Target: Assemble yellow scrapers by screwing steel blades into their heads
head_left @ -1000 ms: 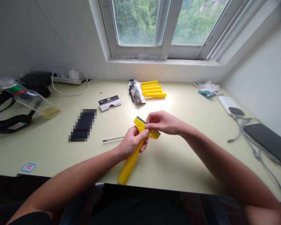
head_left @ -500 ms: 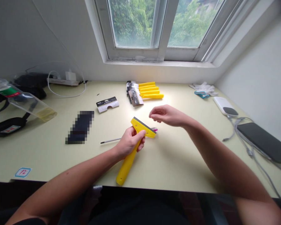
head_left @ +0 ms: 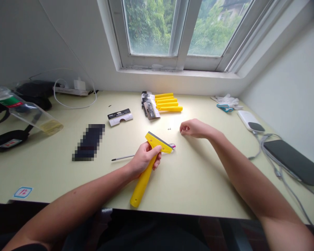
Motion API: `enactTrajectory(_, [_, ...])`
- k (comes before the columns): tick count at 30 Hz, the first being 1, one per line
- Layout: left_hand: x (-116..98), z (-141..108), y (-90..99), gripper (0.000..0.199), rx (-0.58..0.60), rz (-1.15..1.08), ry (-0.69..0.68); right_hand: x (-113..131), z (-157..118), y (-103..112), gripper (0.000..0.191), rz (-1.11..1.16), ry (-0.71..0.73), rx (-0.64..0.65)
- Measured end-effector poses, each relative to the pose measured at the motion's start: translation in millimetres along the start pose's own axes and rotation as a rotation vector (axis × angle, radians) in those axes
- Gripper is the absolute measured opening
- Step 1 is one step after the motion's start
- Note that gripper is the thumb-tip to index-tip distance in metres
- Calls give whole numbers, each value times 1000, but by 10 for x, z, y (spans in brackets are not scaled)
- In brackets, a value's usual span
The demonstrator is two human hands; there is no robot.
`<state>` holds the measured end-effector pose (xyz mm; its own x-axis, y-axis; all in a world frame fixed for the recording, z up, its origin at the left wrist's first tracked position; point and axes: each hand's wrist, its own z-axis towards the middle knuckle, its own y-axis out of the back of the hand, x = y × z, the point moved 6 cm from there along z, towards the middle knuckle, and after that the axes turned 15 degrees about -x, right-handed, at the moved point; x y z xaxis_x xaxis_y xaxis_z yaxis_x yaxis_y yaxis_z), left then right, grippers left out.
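The left hand (head_left: pixel 147 158) is clenched, the right hand (head_left: pixel 192 128) loosely curled.

The desk (head_left: pixel 199 181) carries a screwdriver (head_left: pixel 123 157), perhaps screws (head_left: pixel 170 129).

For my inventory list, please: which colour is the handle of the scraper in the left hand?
The scraper's handle is yellow, best seen in the head view.

Daylight from the grey-framed glass window (head_left: pixel 182 38) throws bright glare across the pale yellow-green bench (head_left: pixel 199 188). A soft shadow lies beside the bare right forearm (head_left: pixel 235 167). Wide-angle distortion stretches the edges; pixelation masks a dark, flat rectangle (head_left: pixel 89 142).
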<state>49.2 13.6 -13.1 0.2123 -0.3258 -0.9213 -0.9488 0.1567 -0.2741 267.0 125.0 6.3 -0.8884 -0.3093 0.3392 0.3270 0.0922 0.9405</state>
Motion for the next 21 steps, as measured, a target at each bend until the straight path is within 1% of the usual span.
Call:
enactTrajectory(3, [-1, 2, -2, 27, -2, -9, 2, 6, 24, -51, 15, -10, 8, -23])
enactTrajectory(6, [4, 3, -6, 27, 9, -18, 6, 34, 11, -23, 17, -27, 29, -50])
enactTrajectory(12, [9, 9, -1, 26, 9, -25, 1, 212, -17, 42, 18, -66, 77, -81])
enactTrajectory(14, [12, 7, -4, 26, 12, -24, -2, 304, 4, 35, 21, -76, 124, -157])
enactTrajectory(17, [24, -2, -14, 25, 22, -33, 7, 465, 40, -20, 26, -74, 234, -296])
enactTrajectory(18, [28, -4, -18, 25, 25, -37, 13, 507, 52, -54, 26, -71, 259, -317])
enactTrajectory(21, [39, -12, -30, 26, 38, -44, 24, 565, 90, -154, 25, -63, 274, -314])
